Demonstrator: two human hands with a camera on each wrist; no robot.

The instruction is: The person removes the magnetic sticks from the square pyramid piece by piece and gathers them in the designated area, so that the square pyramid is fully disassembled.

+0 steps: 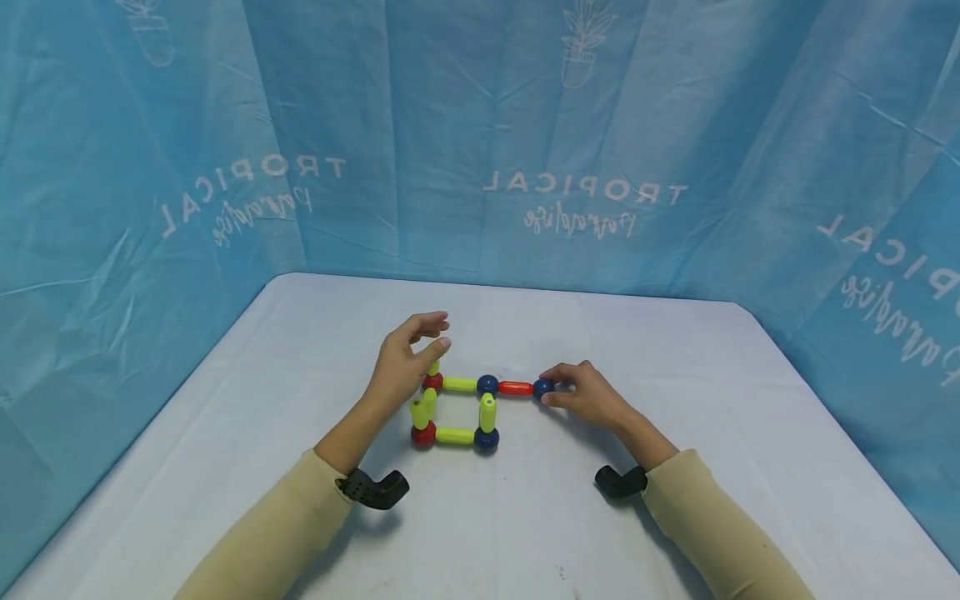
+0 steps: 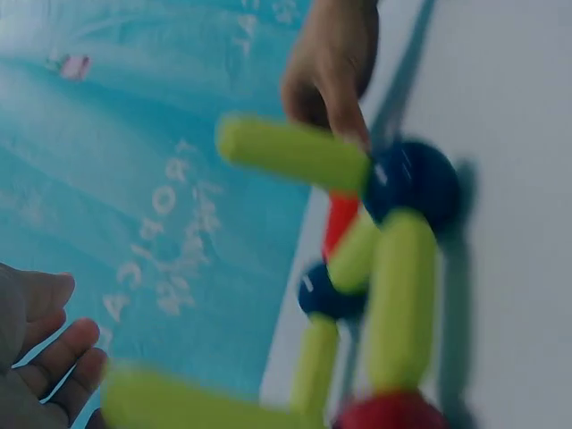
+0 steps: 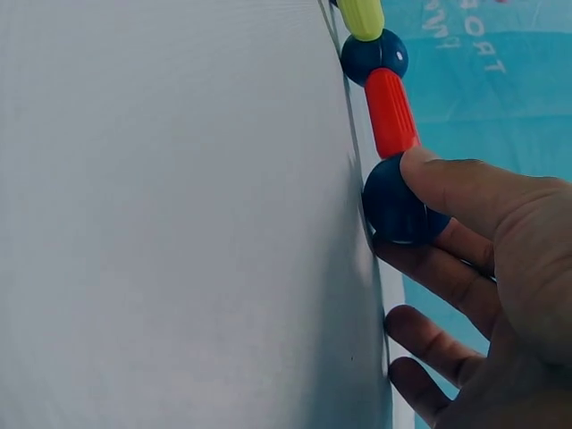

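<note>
A square of yellow-green rods [image 1: 454,436] joined by balls lies on the table, with a red ball [image 1: 423,435] and a blue ball [image 1: 486,440] at its front corners. More yellow-green rods stand up from the corners. From the rear blue ball [image 1: 487,384], a red rod [image 1: 515,388] runs right to another blue ball [image 3: 391,201]. My right hand [image 1: 588,393] pinches that end ball between thumb and fingers. Beside the rear-left corner, my left hand [image 1: 401,362] holds nothing, fingers loosely bent; it partly hides the rear red ball [image 1: 432,382] and its upright rod.
The white table [image 1: 570,517] reaches back to a blue printed curtain [image 1: 450,108], which also hangs along both sides. A black wrist camera [image 1: 375,490] sits at the left sleeve, another black wrist camera [image 1: 621,482] at the right.
</note>
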